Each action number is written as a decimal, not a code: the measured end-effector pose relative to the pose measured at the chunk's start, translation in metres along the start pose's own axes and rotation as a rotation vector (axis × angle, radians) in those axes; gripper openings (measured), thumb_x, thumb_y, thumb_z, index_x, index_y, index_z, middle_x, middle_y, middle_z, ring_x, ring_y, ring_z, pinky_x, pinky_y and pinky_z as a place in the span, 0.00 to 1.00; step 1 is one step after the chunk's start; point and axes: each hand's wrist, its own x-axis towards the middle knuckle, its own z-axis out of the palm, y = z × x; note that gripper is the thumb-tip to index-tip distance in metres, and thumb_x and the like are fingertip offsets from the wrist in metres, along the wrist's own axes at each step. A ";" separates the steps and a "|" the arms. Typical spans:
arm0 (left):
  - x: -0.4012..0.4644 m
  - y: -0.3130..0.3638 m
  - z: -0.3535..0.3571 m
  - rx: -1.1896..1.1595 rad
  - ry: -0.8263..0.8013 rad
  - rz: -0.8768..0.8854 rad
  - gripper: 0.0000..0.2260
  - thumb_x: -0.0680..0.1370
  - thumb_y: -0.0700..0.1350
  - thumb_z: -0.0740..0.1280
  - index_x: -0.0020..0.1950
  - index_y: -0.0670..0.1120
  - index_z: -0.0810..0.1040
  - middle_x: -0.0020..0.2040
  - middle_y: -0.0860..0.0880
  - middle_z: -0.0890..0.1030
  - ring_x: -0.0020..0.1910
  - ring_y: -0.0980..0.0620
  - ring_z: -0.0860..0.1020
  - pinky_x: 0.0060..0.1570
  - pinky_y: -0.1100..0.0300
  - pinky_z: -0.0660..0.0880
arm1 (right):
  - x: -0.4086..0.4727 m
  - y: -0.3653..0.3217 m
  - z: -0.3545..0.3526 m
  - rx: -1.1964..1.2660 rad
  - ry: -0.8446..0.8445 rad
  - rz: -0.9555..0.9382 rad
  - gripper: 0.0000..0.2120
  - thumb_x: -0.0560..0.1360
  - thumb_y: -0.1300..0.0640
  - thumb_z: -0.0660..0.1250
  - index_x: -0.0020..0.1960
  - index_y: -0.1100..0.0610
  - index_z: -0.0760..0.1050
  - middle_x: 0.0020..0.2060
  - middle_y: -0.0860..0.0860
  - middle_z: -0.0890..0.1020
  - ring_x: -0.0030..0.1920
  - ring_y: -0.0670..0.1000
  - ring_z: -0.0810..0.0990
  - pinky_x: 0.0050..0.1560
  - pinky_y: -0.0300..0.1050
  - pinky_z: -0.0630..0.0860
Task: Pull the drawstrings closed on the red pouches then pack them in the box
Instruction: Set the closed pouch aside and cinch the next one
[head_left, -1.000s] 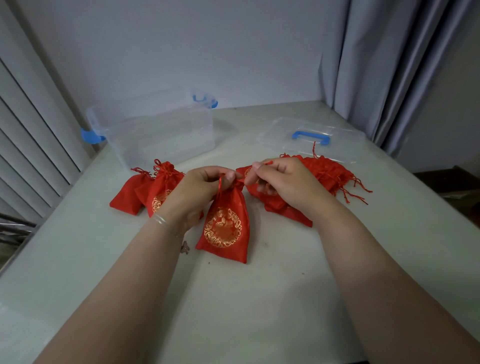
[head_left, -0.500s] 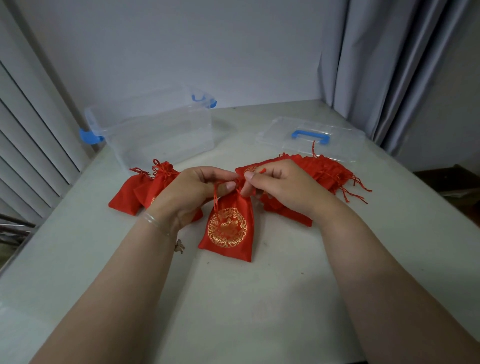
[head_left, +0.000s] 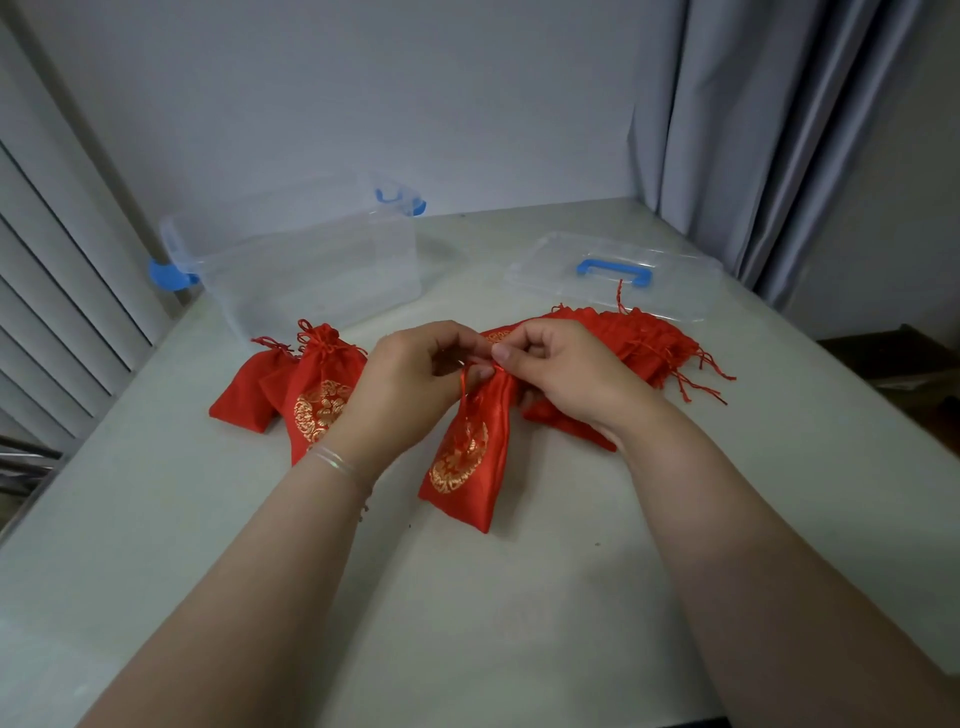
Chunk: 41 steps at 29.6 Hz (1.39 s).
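A red pouch (head_left: 467, 457) with a gold round emblem lies at the table's middle, its top gathered narrow. My left hand (head_left: 410, 384) pinches its red drawstring at the neck. My right hand (head_left: 566, 379) grips the gathered neck from the right, thumb on top. To the left lie two or three tied red pouches (head_left: 311, 395), partly hidden by my left wrist. A flat stack of several red pouches (head_left: 639, 343) with loose strings lies behind my right hand. The clear plastic box (head_left: 311, 260) with blue latches stands open at the back left.
The clear lid (head_left: 613, 275) with a blue handle lies flat at the back right of the pale table (head_left: 467, 597). Grey curtains (head_left: 753, 130) hang at the right; white slats (head_left: 57, 291) line the left edge. The table drops off at right.
The pouch's mouth has been drawn narrower and its top tilted right. Both hands have closed in together at the neck.
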 end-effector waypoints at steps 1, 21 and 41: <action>0.000 -0.001 0.002 0.088 0.028 0.047 0.07 0.72 0.40 0.73 0.48 0.50 0.82 0.42 0.53 0.83 0.41 0.53 0.82 0.45 0.59 0.79 | 0.000 0.000 0.000 0.024 0.016 0.007 0.07 0.77 0.60 0.65 0.40 0.56 0.75 0.27 0.51 0.78 0.22 0.43 0.74 0.28 0.38 0.72; -0.002 -0.006 0.007 0.671 0.264 0.636 0.06 0.75 0.36 0.67 0.46 0.43 0.82 0.41 0.46 0.81 0.36 0.45 0.80 0.25 0.53 0.73 | 0.000 0.000 -0.017 0.294 -0.153 0.157 0.06 0.75 0.60 0.66 0.42 0.55 0.81 0.28 0.43 0.79 0.32 0.41 0.73 0.36 0.37 0.65; 0.003 -0.016 0.001 0.617 0.296 0.666 0.04 0.76 0.38 0.70 0.41 0.43 0.83 0.39 0.49 0.83 0.37 0.46 0.80 0.33 0.52 0.75 | 0.001 0.001 -0.013 -0.197 -0.034 -0.019 0.07 0.82 0.55 0.54 0.45 0.52 0.66 0.36 0.50 0.72 0.35 0.53 0.82 0.42 0.53 0.81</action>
